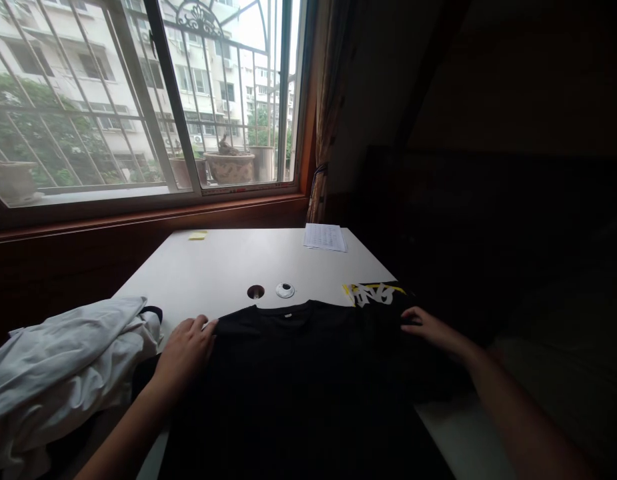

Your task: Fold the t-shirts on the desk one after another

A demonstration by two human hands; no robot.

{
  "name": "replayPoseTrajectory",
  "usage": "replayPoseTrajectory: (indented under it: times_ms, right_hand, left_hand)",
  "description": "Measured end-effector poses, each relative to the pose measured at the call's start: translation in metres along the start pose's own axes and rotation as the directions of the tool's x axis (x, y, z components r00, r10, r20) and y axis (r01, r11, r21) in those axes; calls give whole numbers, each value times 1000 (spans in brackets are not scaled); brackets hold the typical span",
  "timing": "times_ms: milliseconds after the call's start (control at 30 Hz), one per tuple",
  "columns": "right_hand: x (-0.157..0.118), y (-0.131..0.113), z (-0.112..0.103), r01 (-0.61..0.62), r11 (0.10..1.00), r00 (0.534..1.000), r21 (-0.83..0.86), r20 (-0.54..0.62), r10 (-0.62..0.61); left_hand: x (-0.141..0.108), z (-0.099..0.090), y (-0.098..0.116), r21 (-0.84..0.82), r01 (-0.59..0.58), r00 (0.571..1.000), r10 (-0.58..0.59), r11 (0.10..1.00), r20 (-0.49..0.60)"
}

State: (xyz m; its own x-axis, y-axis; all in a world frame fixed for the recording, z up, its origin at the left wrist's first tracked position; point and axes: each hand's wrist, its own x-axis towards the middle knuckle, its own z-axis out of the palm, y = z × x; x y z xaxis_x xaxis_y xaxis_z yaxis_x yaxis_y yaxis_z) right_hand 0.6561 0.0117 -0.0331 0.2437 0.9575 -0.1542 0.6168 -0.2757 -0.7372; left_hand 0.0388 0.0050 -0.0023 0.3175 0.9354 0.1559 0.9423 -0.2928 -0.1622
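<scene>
A black T-shirt (pixel 298 380) lies spread on the white table (pixel 228 267), its neckline with a small pale label toward the window. My left hand (pixel 185 347) is closed on the shoulder edge at the left, fingers curled over the cloth. On the other side, my right hand (pixel 431 328) pinches the shirt's dark cloth near the right sleeve; the exact grip is hard to see in the shade. Just beyond that hand lies a dark folded piece with grey and yellow print (pixel 375 294), partly merging with the shirt.
A heap of white and dark clothes (pixel 73 367) sits at the left. Farther back are a yellow sticky-note pad (pixel 197 235) and printed sheets (pixel 325 237). A cable hole (pixel 256 292) and its round cover (pixel 285 290) lie mid-table. The barred window (pixel 223 100) stands behind.
</scene>
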Motion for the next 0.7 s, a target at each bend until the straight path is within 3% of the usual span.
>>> replayPoseTrajectory:
  times_ms: [133,300,500,700]
  right_hand:
    - [10,-15,9,90,995,979,41,-186,-81]
    - [20,-37,11,220,957,930,-189,-256,-264]
    - [16,-47,12,201,866,911,-458,-237,-337]
    - [7,-49,37,105,639,912,-762,-183,-368]
  left_hand:
    - [18,25,46,-197,-204,979,196,959,-60]
    - [35,51,87,-257,-145,989,149,955,0]
    - [50,55,79,-246,-56,995,73,968,62]
    - [62,60,62,-234,-15,994,39,972,100]
